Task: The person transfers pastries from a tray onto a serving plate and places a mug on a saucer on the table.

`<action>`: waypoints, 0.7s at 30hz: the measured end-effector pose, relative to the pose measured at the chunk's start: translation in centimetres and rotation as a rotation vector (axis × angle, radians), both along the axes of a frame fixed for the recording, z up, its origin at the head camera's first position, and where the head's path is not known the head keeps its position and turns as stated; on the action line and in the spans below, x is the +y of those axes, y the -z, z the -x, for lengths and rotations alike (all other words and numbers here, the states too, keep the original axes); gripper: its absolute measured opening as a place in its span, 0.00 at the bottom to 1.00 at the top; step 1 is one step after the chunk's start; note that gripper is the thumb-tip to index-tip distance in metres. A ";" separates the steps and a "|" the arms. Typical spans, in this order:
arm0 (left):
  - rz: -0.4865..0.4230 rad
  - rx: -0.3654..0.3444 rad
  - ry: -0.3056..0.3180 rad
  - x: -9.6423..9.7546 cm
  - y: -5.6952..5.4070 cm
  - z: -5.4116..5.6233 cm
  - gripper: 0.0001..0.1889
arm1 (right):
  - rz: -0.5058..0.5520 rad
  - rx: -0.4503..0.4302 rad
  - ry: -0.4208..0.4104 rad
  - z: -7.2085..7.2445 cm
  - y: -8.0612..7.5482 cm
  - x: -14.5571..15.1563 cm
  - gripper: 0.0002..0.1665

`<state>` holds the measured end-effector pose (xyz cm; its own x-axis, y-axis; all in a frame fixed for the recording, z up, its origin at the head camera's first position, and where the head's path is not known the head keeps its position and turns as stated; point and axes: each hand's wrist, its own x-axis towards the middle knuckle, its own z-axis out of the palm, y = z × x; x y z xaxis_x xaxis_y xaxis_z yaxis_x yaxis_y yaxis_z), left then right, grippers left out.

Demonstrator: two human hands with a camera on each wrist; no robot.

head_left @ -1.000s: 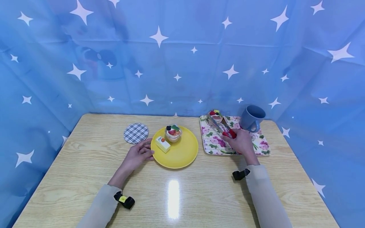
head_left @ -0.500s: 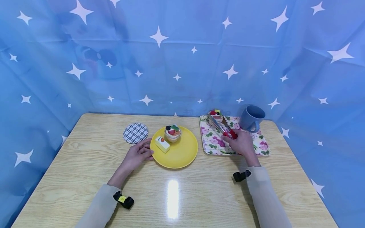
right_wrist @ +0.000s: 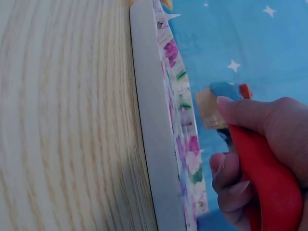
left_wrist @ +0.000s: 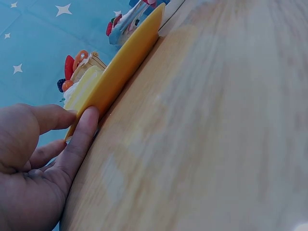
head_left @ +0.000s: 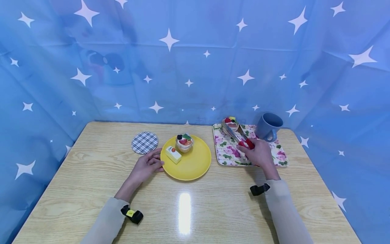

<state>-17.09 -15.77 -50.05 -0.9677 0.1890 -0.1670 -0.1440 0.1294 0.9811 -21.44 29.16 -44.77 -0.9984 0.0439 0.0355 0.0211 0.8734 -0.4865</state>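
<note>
Red-handled metal tongs (head_left: 230, 133) are gripped in my right hand (head_left: 259, 152) over the floral tray (head_left: 226, 157). Their arms reach forward to either side of a fruit-topped dessert cup (head_left: 233, 126) at the tray's back left. The right wrist view shows thumb and curled fingers around the red handle (right_wrist: 267, 178). At the left rim of a yellow plate (head_left: 195, 166), my left hand (head_left: 147, 166) pinches the edge between thumb and fingers, as the left wrist view shows. On that plate sit a second fruit dessert cup (head_left: 184, 143) and a small cake slice (head_left: 173, 155).
A blue mug (head_left: 268, 127) stands on the tray's back right, just beyond my right hand. Behind my left hand lies a round checked coaster (head_left: 145, 142). A star-patterned blue curtain (head_left: 195, 61) borders the wooden table (head_left: 219, 210) at the back and sides.
My right wrist has shifted slightly to the right, and the tongs' handles with it. My left hand, the plate and both desserts look the same as before.
</note>
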 end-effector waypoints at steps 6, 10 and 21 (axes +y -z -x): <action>-0.002 -0.011 -0.004 0.0 0.0 -0.1 0.33 | 0.012 0.000 -0.009 -0.5 -0.2 -0.1 0.42; -0.006 -0.013 -0.005 0.0 0.1 -0.1 0.33 | 0.004 0.023 -0.024 -0.7 -0.2 -0.1 0.40; -0.012 -0.009 -0.003 0.0 0.1 0.1 0.33 | 0.030 0.036 -0.033 -1.1 -0.6 -0.4 0.33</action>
<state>-17.18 -15.79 -50.18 -0.9666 0.1881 -0.1738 -0.1537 0.1171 0.9812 -20.31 28.81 -44.18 -0.9974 0.0125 0.0708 -0.0256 0.8586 -0.5120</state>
